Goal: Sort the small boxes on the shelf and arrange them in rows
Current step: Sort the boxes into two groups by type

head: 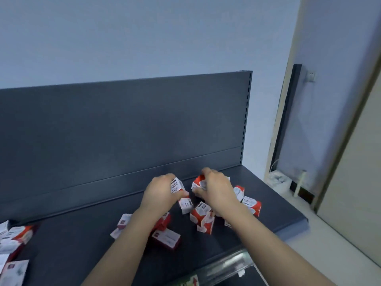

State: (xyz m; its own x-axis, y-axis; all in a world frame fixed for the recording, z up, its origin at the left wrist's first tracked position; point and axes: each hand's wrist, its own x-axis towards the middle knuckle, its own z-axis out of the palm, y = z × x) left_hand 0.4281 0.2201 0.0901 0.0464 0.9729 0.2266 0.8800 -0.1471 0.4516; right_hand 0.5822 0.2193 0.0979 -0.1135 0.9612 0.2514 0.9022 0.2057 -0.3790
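The room is dim and cool, with a flat bluish light over the wall and the dark shelf. Shadows beneath the small boxes are soft and faint. A pale sheen runs along the plastic price rail. The lens tilts the door frame at the right. Boxes at the left edge smear, and everything looks slightly soft.

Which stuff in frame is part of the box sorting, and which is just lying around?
Job: left hand gripping a white-sided box; right hand gripping a red box; loose boxes mid-shelf; left pile; shelf.
Lying about: wall socket; white container on the floor; clear label strip.
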